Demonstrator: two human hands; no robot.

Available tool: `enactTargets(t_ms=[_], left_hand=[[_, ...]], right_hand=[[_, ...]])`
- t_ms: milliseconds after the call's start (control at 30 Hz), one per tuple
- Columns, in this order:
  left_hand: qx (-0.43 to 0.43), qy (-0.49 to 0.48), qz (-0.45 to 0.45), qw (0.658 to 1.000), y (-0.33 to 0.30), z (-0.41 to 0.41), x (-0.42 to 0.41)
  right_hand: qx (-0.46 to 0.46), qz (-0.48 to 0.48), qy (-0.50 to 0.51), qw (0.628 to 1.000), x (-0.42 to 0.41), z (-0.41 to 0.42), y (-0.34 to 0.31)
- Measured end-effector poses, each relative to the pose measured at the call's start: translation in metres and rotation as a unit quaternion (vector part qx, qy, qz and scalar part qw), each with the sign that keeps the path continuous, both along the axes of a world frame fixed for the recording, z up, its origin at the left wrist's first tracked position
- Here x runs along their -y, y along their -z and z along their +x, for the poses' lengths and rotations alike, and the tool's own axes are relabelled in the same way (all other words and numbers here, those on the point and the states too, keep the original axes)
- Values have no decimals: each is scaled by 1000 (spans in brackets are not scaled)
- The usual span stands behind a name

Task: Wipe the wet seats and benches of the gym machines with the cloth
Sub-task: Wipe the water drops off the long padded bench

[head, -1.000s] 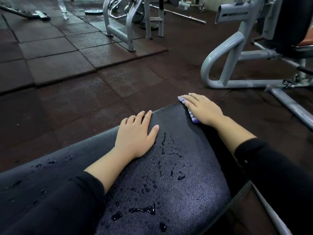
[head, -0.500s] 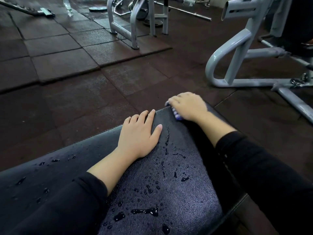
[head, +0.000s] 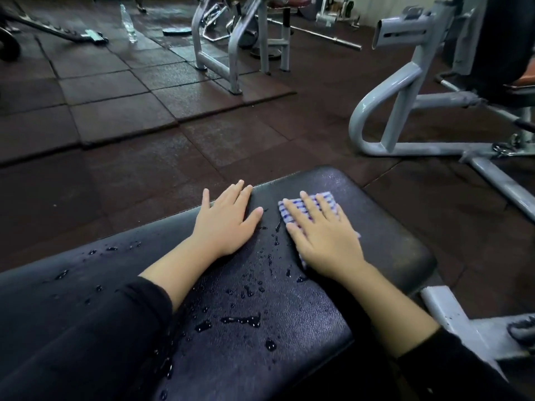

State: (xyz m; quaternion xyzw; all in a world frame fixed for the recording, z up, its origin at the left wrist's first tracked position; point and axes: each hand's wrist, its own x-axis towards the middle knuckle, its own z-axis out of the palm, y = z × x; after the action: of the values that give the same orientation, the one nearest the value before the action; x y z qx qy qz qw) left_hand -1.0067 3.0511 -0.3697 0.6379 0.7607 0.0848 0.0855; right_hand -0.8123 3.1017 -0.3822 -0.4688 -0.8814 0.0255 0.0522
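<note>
A black padded bench [head: 385,227] fills the lower part of the head view, with water drops [head: 241,319] scattered over its middle and left. My right hand [head: 324,235] lies flat with fingers spread on a blue-and-white checked cloth [head: 328,199], pressing it onto the pad near the far end. My left hand [head: 225,221] rests flat and empty on the far edge of the bench, just left of the cloth. Both forearms wear black sleeves.
A grey machine frame [head: 385,117] with a seat stands to the right on the dark rubber floor tiles [head: 115,117]. Another grey frame [head: 231,53], a barbell [head: 318,34], a water bottle [head: 127,23] and a weight plate [head: 176,31] lie farther back. The bench's grey steel leg [head: 451,316] shows at lower right.
My right hand slid the cloth from the bench's far right edge onto the pad top, toward me, and flattened out. The left hand stayed put; the view shifted.
</note>
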Motion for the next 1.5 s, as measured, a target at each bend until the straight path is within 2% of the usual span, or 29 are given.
enactTargets(t_ms=[167, 267, 667, 800, 1000, 1133, 1200, 1333, 1400, 1500], left_hand=[[-35, -74, -12, 997, -1, -18, 63], [-24, -129, -28, 991, 4, -29, 87], [-46, -138, 7, 989, 16, -31, 93], [-44, -140, 14, 989, 17, -32, 94], [-39, -147, 22, 988, 18, -32, 93], [-38, -144, 20, 989, 19, -32, 94], [-38, -143, 19, 989, 18, -32, 94], [-36, -141, 16, 989, 17, -31, 94], [-36, -142, 15, 989, 17, -31, 94], [-27, -143, 16, 989, 17, -31, 93]], right_hand=[[5, -2, -10, 1000, -9, -13, -1], [0, -12, -15, 1000, -19, -20, -1], [17, -24, -46, 999, -39, -38, -5], [25, -24, -54, 998, -51, -70, -6], [36, 1, -164, 986, -12, -133, -6], [35, 35, -226, 973, 11, -90, 0], [23, 20, -241, 970, 3, -61, -1], [33, 26, -187, 981, -44, -44, -2], [45, 19, -149, 988, -64, -63, 0], [37, 12, -156, 987, -53, -108, 1]])
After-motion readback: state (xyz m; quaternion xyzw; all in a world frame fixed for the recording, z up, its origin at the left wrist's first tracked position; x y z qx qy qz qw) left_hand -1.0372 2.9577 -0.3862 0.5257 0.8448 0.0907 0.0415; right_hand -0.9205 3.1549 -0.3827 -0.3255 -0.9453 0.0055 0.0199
